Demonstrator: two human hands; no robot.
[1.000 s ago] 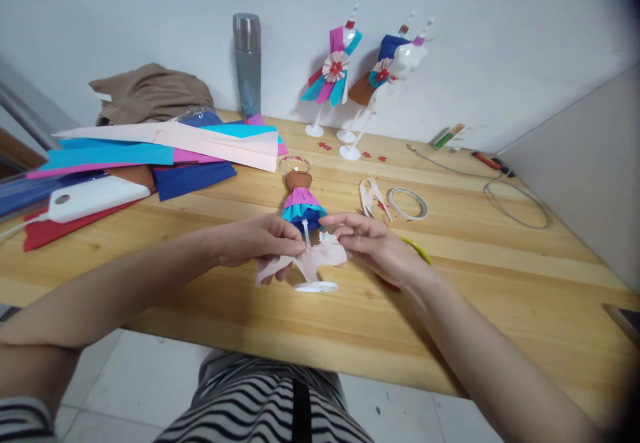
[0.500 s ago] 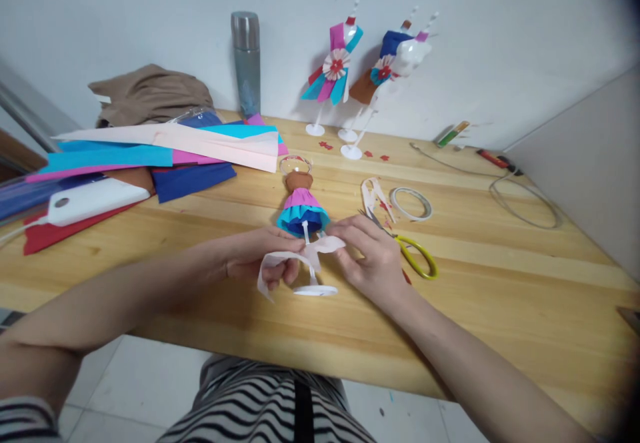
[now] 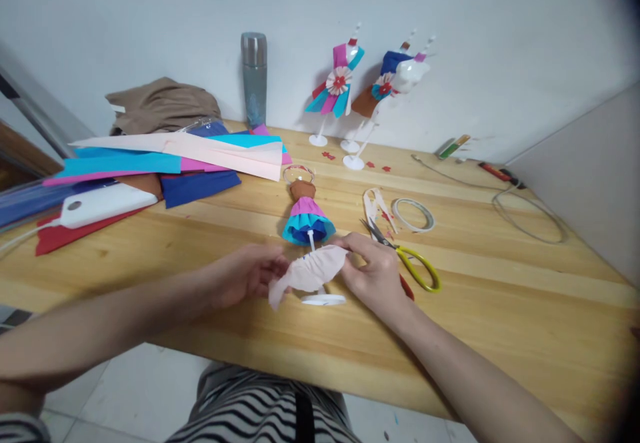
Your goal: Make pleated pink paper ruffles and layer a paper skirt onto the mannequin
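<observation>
A pale pink crepe paper strip spreads between my hands, in front of a white stand's stem. My right hand pinches its right end between thumb and fingers. Beside the left end is my left hand, its fingers half curled and apart; some fingertips are hidden by the paper. Behind the strip, a small dress form lies tilted away, wearing a brown top and a pink, turquoise and blue ruffled skirt. Its round white base points towards me, below the strip.
Yellow-handled scissors lie open by my right hand, near a tape roll and pink paper scraps. Coloured crepe paper and a white power bank-like object are left. Dressed forms and a flask stand behind.
The strip has opened out into a wider, flatter piece across the stem. My left hand has moved slightly left from the stem, its fingers looser. The view has shifted a little.
</observation>
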